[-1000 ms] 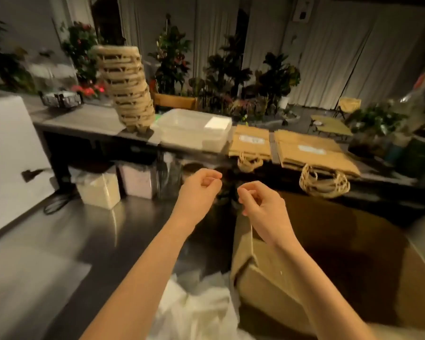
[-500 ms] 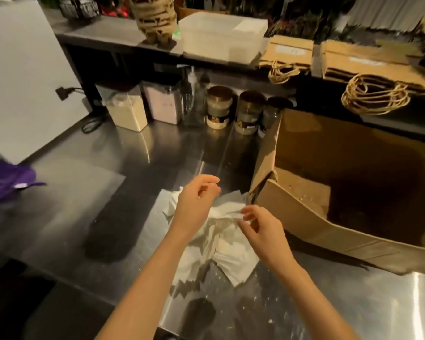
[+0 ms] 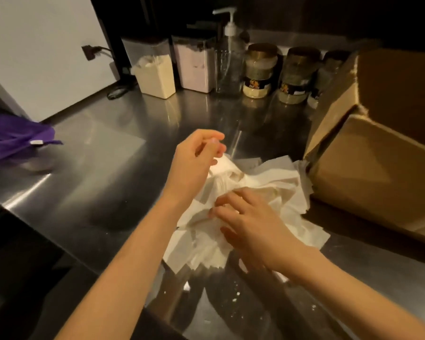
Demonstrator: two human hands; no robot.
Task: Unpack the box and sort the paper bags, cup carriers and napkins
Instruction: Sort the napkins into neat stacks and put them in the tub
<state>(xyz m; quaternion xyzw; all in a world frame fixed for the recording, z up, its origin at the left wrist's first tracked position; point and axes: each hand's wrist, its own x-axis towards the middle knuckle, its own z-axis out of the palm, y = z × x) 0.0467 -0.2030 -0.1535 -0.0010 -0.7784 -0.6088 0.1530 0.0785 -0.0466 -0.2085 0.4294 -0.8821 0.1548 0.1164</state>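
Cataloguing from the head view; we are working at a dull stainless-steel counter (image 3: pixel 96 173) flecked with white crumbs near its front edge.

- Item one, a loose heap of white paper napkins (image 3: pixel 263 182), is lying crumpled and fanned out mid-counter; its right edge is reaching the near corner of the box.
- Item two, an open brown cardboard box (image 3: pixel 378 173), is sitting at the right; one flap is standing up along its left side.
- Our left hand (image 3: pixel 194 163) is hovering over the heap's far left edge, fingers loosely curled toward the thumb; we cannot tell whether it is pinching a napkin.
- Our right hand (image 3: pixel 250 224) is lying on the heap's near side, fingers spread and fairly straight; it is pressing the paper and gripping nothing.
- Standing along the back, left to right: a clear square tub of beige powder (image 3: pixel 155 74); a clear square tub of pink powder (image 3: pixel 194 67); a clear pump bottle with a white nozzle (image 3: pixel 228 60); gold-lidded jars (image 3: pixel 259 69), the last partly hidden by the flap.
- A crumpled purple cloth (image 3: pixel 15 138) is lying at the far left.
- A white panel (image 3: pixel 42 50) is rising behind it, carrying a dark plug (image 3: pixel 90 51) and cable.
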